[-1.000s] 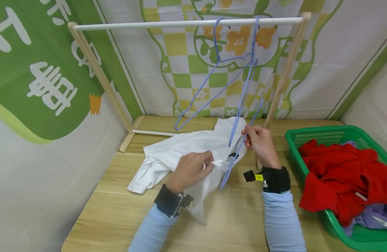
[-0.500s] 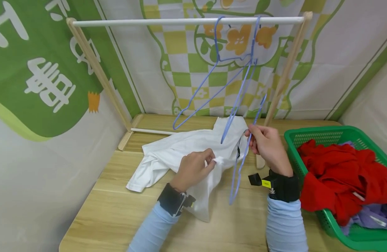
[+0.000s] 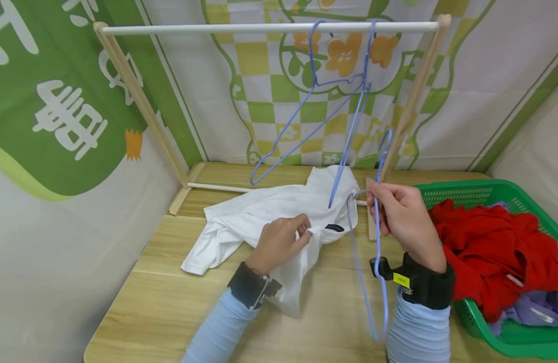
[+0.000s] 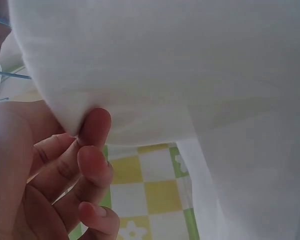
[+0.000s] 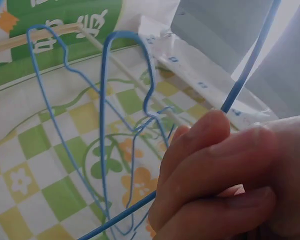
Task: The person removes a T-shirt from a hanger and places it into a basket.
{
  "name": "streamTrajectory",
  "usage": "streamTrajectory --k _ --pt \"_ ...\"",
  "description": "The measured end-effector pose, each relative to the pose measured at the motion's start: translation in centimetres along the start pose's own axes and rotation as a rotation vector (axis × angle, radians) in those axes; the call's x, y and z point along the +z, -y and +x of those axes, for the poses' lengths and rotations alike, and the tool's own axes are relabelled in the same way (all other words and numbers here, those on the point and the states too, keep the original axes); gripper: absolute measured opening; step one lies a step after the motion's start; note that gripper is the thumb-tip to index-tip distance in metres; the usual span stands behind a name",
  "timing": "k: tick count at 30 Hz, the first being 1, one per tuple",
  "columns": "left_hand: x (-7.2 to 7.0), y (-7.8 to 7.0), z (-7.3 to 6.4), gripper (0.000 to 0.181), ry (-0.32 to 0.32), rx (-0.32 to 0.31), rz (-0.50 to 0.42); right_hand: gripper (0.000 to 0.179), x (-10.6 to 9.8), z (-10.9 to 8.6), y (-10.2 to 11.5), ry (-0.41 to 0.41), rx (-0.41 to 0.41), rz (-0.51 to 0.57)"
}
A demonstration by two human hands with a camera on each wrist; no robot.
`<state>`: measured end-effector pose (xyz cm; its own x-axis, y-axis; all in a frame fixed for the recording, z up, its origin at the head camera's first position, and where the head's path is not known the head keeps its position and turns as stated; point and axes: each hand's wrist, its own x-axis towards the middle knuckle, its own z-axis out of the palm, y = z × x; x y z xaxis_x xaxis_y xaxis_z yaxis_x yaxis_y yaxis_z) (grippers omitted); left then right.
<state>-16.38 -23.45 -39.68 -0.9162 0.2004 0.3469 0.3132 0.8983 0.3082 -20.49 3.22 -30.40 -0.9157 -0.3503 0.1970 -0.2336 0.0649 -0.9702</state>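
Note:
A white T-shirt (image 3: 269, 206) lies rumpled on the table, a black label (image 3: 335, 228) showing at its neck opening. My left hand (image 3: 281, 244) pinches the fabric beside the neckline, lifting it a little. In the left wrist view thumb and fingertip meet on the edge of the white cloth (image 4: 165, 65). My right hand (image 3: 408, 217) holds a thin blue clothes hanger (image 3: 377, 237) close to its neck, the hook up and the long sides pointing towards me. One corner of the hanger is at the shirt's neck opening. The right wrist view shows its wire (image 5: 252, 55) passing through the fingers.
A wooden rack with a white rail (image 3: 215, 28) stands at the back. Two more blue hangers, one at the left (image 3: 311, 48) and one at the right (image 3: 348, 143), hang from it. At right, a green basket (image 3: 465, 190) holds red (image 3: 496, 252) and purple clothes (image 3: 530, 312).
My right hand has moved right and towards me, drawing the hanger away from the shirt's neck and turning it. The left hand keeps its pinch almost in place.

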Motion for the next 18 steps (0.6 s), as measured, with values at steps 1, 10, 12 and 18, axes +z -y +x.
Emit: streamTrajectory --k 1,10,12,18 --pt "0.0 0.0 0.0 0.006 0.002 0.001 -0.002 0.042 -0.1 -0.2 0.2 -0.001 -0.007 0.009" --pt "0.2 0.0 0.1 0.007 0.035 0.027 -0.018 0.037 -1.0 -1.5 1.5 -0.068 -0.121 0.153" --pt "0.1 0.0 0.1 0.007 0.036 0.027 -0.019 0.036 -1.4 -0.9 1.8 -0.062 -0.136 0.136" --pt "-0.3 0.3 0.0 0.007 0.023 0.030 -0.003 0.036 -2.7 2.1 4.4 -0.029 -0.168 -0.001"
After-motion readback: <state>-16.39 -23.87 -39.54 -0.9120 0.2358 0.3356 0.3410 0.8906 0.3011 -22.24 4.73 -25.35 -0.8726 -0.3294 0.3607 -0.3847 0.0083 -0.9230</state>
